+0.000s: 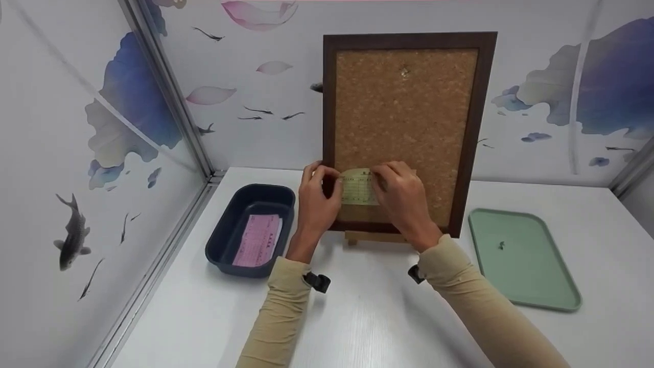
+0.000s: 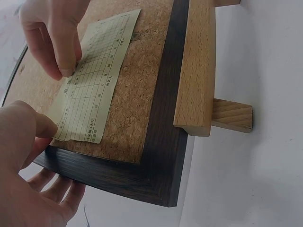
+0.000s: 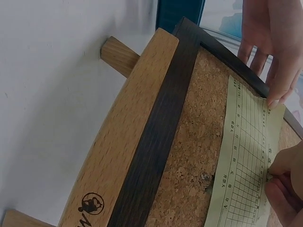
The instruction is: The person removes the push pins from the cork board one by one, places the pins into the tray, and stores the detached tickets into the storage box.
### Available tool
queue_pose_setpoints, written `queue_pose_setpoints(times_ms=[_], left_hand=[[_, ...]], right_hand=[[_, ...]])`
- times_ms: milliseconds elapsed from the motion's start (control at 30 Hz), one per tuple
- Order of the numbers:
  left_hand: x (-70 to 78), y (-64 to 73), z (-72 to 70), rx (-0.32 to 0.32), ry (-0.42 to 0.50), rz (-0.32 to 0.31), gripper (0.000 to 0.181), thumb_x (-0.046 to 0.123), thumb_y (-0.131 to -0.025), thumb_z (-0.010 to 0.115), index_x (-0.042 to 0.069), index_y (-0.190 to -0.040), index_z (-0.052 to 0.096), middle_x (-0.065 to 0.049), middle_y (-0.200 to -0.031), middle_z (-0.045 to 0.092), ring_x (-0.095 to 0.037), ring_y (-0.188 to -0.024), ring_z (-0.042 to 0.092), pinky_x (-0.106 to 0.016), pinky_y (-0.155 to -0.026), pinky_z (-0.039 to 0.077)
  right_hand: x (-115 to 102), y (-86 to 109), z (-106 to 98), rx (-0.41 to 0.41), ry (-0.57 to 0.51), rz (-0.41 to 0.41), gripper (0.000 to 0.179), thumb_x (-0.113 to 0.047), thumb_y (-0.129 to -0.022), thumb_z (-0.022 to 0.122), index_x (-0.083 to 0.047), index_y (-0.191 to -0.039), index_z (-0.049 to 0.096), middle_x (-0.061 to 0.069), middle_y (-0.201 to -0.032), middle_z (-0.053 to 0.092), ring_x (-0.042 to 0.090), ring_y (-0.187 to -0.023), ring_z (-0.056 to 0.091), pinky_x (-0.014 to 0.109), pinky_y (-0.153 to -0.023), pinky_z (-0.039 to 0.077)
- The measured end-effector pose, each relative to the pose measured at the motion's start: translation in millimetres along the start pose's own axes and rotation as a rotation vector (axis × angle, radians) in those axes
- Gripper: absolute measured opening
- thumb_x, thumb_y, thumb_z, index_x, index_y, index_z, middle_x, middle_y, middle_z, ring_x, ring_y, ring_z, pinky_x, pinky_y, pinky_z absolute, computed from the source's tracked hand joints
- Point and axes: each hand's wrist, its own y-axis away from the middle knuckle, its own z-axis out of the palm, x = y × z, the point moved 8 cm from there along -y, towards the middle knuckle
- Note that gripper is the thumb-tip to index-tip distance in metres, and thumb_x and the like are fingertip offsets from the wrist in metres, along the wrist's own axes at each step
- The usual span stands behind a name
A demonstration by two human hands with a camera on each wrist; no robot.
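A pale green printed paper slip [image 1: 360, 188] lies against the lower part of a cork board [image 1: 401, 112] in a dark wooden frame. My left hand [image 1: 319, 197] pinches the slip's left end between thumb and forefinger, and its other fingers reach behind the frame, as the left wrist view shows. With curled thumb and forefinger, my right hand [image 1: 406, 197] pinches at the slip's upper edge. Whether anything small is between those fingertips is hidden. A small shiny thing [image 3: 207, 178] is on the cork beside the slip's lower edge.
A wooden stand [image 2: 199, 66] supports the board on the white table [image 1: 352, 317]. At left, a dark blue bin [image 1: 217, 255] contains pink printed slips [image 1: 257, 240]. The green tray [image 1: 536, 271] at right bears tiny metallic pieces [image 1: 501, 245]. Another shiny piece [image 1: 405, 71] is high on the cork.
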Motion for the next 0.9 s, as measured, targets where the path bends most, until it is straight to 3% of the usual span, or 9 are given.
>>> queue_pose_setpoints(times_ms=[900], left_hand=[[-0.2, 1.3, -0.7, 0.007, 0.015, -0.001, 0.007, 0.015, -0.104, 0.071, 0.010, -0.108, 0.074, -0.012, -0.139, 0.062, -0.026, -0.142, 0.056, -0.043, -0.115, 0.052]], right_hand=[[6.6, 4.7, -4.4, 0.050, -0.077, 0.002, 0.011, -0.005, -0.100, 0.076, -0.005, -0.110, 0.082, 0.011, -0.104, 0.081, 0.026, -0.098, 0.078, 0.040, -0.088, 0.066]])
